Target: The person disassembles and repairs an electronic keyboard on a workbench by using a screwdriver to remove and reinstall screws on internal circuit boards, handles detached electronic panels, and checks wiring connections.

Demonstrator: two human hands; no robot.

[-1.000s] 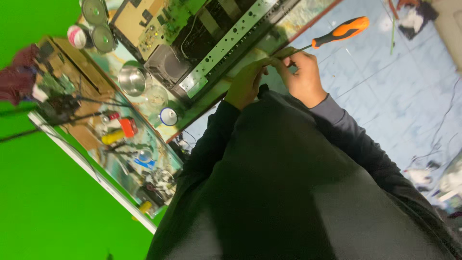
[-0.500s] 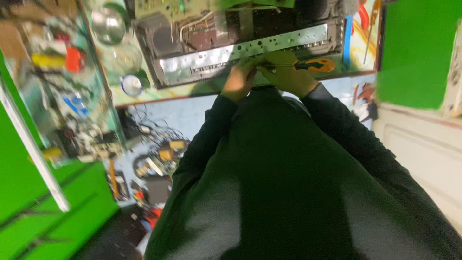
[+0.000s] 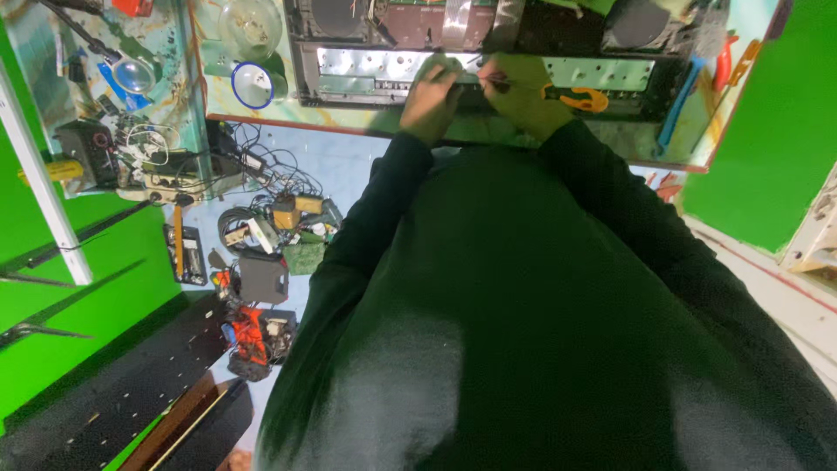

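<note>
Gripping the orange-handled screwdriver (image 3: 577,96), your right hand (image 3: 521,94) is curled around the near part of its handle, and the tool's long axis runs roughly sideways along the bench edge, handle end pointing to your right, shaft pointing left toward your other hand. Your left hand (image 3: 432,98) sits just beside it, fingers bent down onto the metal front strip (image 3: 366,68) of the opened electronics chassis (image 3: 488,35); whether it pinches something small or only steadies the strip you cannot tell from here. The tip of the tool is hidden between your two hands, right at the strip, so the work point lies straight ahead of you, between both grips and touching the chassis edge. Both hands are about equally near it. Further out, a round blue-rimmed lid (image 3: 253,85) and a clear glass bowl (image 3: 249,26) rest on the workbench (image 3: 349,131) to your left, and a heap of cables and small devices (image 3: 261,235) lies on the floor below.
</note>
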